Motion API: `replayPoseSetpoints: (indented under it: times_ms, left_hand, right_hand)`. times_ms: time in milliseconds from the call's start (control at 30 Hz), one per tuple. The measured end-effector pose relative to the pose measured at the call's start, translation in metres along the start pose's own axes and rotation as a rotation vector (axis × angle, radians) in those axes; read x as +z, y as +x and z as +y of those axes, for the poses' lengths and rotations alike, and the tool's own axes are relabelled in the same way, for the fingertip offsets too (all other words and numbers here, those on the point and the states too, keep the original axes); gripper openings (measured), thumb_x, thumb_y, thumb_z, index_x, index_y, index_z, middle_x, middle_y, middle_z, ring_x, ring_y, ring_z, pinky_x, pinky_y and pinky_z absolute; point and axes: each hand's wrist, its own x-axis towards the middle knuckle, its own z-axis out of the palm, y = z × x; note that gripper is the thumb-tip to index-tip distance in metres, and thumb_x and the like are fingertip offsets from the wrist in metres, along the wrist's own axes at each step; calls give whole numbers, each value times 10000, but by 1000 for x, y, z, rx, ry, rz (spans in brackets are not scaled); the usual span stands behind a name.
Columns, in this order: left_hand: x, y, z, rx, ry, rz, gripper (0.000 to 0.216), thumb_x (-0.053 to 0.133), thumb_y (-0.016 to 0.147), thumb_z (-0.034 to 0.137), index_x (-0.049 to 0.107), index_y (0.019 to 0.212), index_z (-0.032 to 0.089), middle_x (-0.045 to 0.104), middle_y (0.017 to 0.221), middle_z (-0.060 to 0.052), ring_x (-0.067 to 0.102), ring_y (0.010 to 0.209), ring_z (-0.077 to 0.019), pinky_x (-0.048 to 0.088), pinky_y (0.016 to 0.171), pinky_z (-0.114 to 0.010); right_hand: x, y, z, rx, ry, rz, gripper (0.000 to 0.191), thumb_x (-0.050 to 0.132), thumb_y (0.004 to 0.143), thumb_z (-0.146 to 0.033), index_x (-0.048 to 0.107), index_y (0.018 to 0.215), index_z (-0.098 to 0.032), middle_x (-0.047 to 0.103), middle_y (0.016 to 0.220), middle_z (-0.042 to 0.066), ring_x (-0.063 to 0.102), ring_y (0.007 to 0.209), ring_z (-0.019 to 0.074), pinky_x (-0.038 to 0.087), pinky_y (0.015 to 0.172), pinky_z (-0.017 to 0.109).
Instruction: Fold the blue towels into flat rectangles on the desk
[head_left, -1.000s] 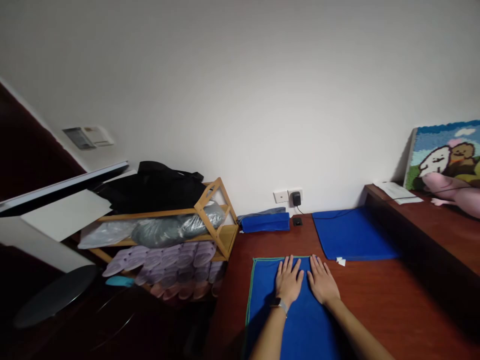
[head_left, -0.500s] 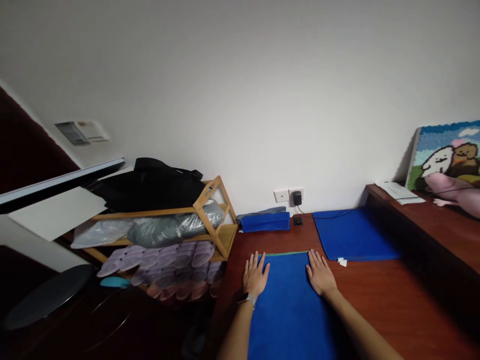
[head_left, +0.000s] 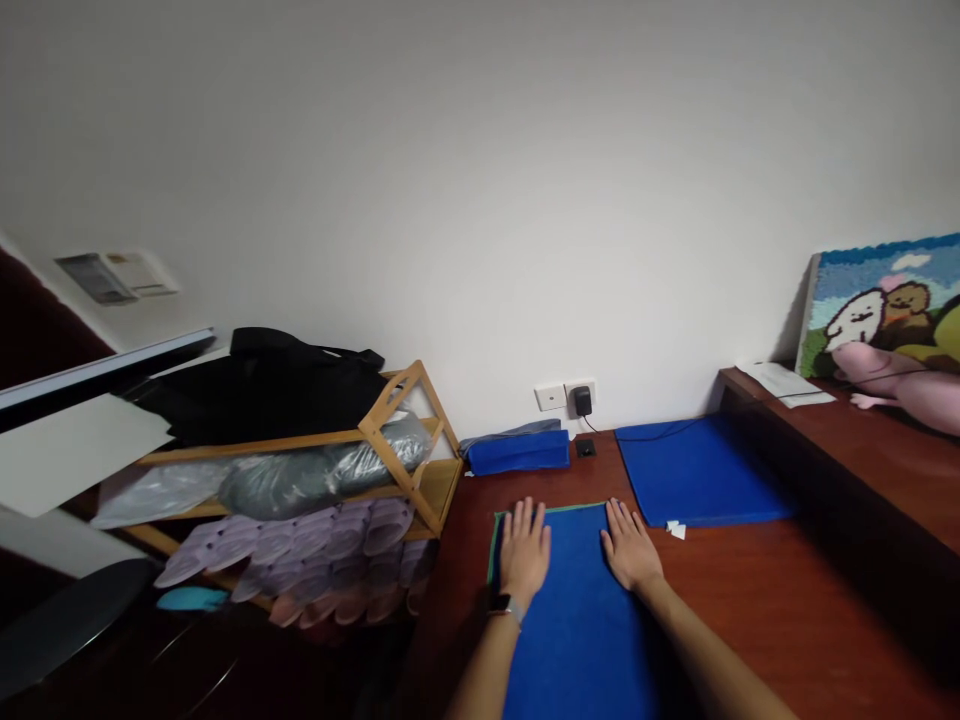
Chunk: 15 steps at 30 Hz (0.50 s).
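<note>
A blue cloth [head_left: 577, 610] with a thin green edge lies spread on the reddish-brown desk, running out of view at the bottom. My left hand [head_left: 525, 550] rests flat on its upper left part, fingers stretched toward the wall, a watch on the wrist. Over the upper right corner lies my right hand [head_left: 631, 548], also flat with the fingers a little apart. Neither hand grips anything. To the right is another blue cloth [head_left: 697, 475], lying flat with white tags [head_left: 676, 529] at its front edge. A folded blue cloth [head_left: 519, 452] sits against the wall.
A wooden rack [head_left: 412, 450] with a black bag [head_left: 277, 385], plastic-wrapped bundles and several lilac slippers [head_left: 315, 535] stands left of the desk [head_left: 735, 590]. A black plug [head_left: 582, 401] with a cable is in the wall socket. On a raised ledge at right are a pink toy [head_left: 900, 380] and a picture [head_left: 900, 300].
My left hand has slid right, from the cloth's left edge onto the cloth, uncovering the green-edged corner. My right hand stays at the upper right corner. The view has shifted slightly.
</note>
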Motion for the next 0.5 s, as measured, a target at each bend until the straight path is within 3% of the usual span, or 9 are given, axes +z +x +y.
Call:
replayPoseSetpoints:
  times_ms: [133,233,333,500]
  left_hand:
    - [22,-1,72,176,-134,-22,551,237,1092,467,335,1619,344,335,1706,-9,272,1578,-224,258,1288,-475]
    - [33,1,88,166,-158,-61,557,224,1090,482,333,1620,348,355,1698,-9,287,1573,-232,256,1287,-491]
    - [32,0,59,115,-146,-74,586,219,1082,524,331,1623,330,340,1704,-22,282,1575,-245,251,1286,-502]
    - [18,-6,-22,-71,-52,-113,656,213,1065,586,330,1630,273,318,1707,-54,267,1580,-261,234,1290,-497]
  right_hand:
    - [-2,-2,2,-10,-31,-33,686,182,1038,-410,188,1642,-85,174,1725,74,104,1602,208,78,1301,404]
    - [-3,-2,2,-17,-29,-41,681,209,1029,-388,205,1641,-90,186,1723,77,110,1602,209,81,1301,407]
    - [-1,-1,2,-4,-8,-17,685,196,1036,-412,208,1642,-93,209,1718,85,124,1600,209,92,1299,410]
    - [3,0,2,-1,1,-9,694,165,1041,-442,190,1647,-104,190,1723,68,121,1601,203,89,1300,418]
